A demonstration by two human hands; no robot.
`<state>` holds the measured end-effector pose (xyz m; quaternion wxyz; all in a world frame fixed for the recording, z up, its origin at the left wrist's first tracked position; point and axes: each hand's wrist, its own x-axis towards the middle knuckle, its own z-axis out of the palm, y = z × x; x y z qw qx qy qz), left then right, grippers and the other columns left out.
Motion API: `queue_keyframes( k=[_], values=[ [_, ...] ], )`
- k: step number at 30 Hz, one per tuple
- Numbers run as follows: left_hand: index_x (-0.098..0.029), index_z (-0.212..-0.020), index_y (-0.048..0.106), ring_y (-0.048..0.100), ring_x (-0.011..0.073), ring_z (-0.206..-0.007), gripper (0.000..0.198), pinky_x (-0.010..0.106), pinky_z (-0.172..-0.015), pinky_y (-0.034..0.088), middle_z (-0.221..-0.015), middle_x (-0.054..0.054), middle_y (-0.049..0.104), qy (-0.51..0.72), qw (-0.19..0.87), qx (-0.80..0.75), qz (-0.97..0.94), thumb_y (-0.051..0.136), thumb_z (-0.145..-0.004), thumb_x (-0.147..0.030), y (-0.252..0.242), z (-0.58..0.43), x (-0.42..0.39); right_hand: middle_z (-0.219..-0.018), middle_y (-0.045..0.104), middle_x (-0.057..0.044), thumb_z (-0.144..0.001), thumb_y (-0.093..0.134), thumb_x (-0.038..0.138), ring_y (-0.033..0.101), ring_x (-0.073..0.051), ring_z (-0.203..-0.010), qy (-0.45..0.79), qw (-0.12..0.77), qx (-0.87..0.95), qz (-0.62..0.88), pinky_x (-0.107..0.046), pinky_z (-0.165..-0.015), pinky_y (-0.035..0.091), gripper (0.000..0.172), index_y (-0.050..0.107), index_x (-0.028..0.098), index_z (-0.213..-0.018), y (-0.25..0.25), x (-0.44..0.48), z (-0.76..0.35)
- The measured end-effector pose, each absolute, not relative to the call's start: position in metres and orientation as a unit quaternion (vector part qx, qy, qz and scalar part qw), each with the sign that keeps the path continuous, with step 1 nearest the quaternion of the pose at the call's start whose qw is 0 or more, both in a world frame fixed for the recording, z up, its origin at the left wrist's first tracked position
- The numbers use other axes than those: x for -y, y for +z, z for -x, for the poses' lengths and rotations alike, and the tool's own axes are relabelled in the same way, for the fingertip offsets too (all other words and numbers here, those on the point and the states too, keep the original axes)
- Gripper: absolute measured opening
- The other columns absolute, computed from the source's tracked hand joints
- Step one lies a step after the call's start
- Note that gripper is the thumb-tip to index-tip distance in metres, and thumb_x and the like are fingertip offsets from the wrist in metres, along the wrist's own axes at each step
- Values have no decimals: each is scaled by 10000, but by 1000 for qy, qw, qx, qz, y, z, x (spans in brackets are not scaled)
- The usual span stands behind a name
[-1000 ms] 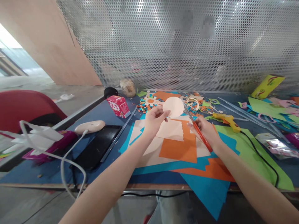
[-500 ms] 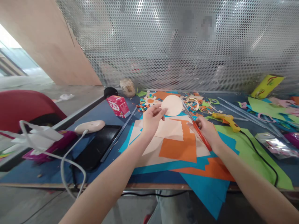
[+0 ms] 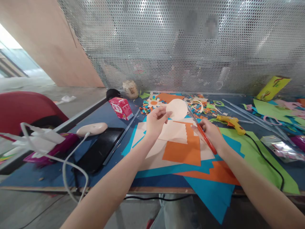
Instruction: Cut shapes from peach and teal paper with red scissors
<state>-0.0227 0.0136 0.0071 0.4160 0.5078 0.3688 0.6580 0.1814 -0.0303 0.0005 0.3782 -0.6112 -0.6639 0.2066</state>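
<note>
Between thumb and fingers, my left hand (image 3: 157, 119) pinches the left edge of a cream paper circle (image 3: 177, 109), held up over the table. My right hand (image 3: 211, 132) is closed round the red handles of a pair of scissors (image 3: 199, 127). Their blades point up and away, with the tips by the circle's right edge; I cannot tell whether they touch it. Beneath both hands lie overlapping sheets: cream paper (image 3: 173, 132), an orange piece (image 3: 182, 153) and blue paper (image 3: 157, 171).
Paper scraps (image 3: 205, 106) lie along the back below a perforated metal panel (image 3: 166, 47). A yellow glue gun (image 3: 231, 123) rests on the right with its black cord. To the left are a pink box (image 3: 120, 108), a black phone (image 3: 101, 149) and a white cable (image 3: 64, 168).
The paper circle and my left hand have shifted very slightly right and down. My right hand with the scissors has hardly moved.
</note>
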Motion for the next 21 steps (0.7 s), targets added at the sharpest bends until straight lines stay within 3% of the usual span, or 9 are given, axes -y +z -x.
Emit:
queue_keyframes(
  k=[21],
  values=[
    [-160,-820,712,442,50,-453,273,218,-479,372,-597,-39,598,671,386,-376,-509,796,-603,-303,9,24,-14,-556,482,46,-665,578,752,445,-137,-530,229,386,659,604,-264,-502,332,537,403,244,-671,0,31,-179]
  ],
)
